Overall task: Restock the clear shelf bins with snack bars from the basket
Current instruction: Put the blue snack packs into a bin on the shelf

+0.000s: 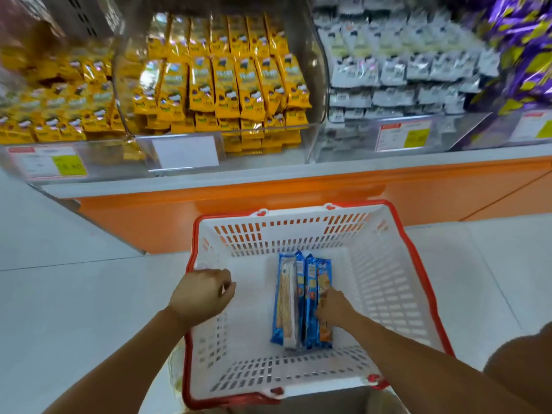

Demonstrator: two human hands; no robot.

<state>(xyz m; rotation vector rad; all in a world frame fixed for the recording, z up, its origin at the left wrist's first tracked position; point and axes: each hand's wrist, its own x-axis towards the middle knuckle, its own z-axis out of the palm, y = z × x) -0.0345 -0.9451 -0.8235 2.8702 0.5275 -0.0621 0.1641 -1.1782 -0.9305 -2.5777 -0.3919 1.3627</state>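
A white basket (388, 279) with a red rim sits on the floor below the shelf. On its bottom lie a few long blue snack bars (286, 300) side by side. My right hand (333, 307) is down inside the basket with its fingers on the rightmost blue-and-orange bar (324, 276). My left hand (201, 294) hovers over the basket's left rim, fingers loosely curled, holding nothing. Above, a clear shelf bin (185, 150) is stacked with yellow snack packs (227, 85).
A second clear bin (352, 138) to the right holds white-grey packs, and purple packs (522, 55) fill the far right. More yellow packs sit in the left bin (53, 109). An orange shelf base (268, 198) runs beneath. White floor tiles surround the basket.
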